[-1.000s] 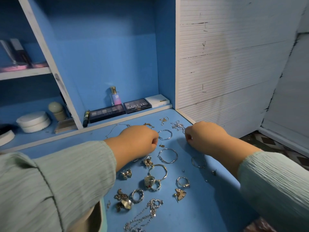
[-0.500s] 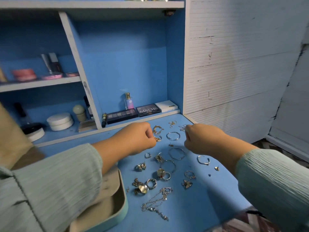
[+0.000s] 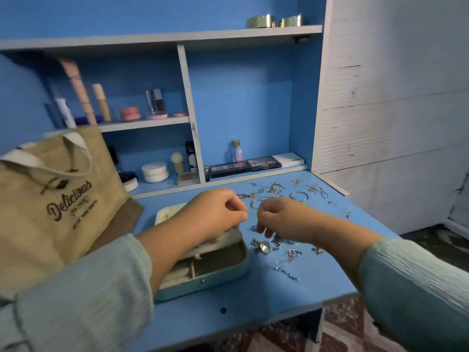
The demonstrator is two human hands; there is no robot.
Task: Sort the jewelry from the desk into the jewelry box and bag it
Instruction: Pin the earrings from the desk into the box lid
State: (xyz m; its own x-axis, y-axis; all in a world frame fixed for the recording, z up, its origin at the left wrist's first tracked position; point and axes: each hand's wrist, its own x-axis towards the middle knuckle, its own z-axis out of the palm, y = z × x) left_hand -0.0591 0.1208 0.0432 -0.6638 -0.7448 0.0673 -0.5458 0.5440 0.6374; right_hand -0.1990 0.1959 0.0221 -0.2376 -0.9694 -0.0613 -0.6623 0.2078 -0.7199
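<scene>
My left hand and my right hand hover close together, fingertips pinched, over the right edge of the open mint-green jewelry box. They seem to pinch the ends of a thin chain, too fine to see clearly. Rings and a silver chain lie on the blue desk under my right hand. A silver bangle and gold chains lie further back. A jute tote bag printed "Delicious" stands at the left, beside the box.
Eyeshadow palettes, a perfume bottle and cream jars stand in the shelf niches behind the desk. A white panelled wall borders the desk's right side. The desk's front edge runs just below the box.
Both hands have pulled back from the far jewelry and lifted toward the box, coming closer together. The view has tilted and widened, bringing the bag and box into sight.
</scene>
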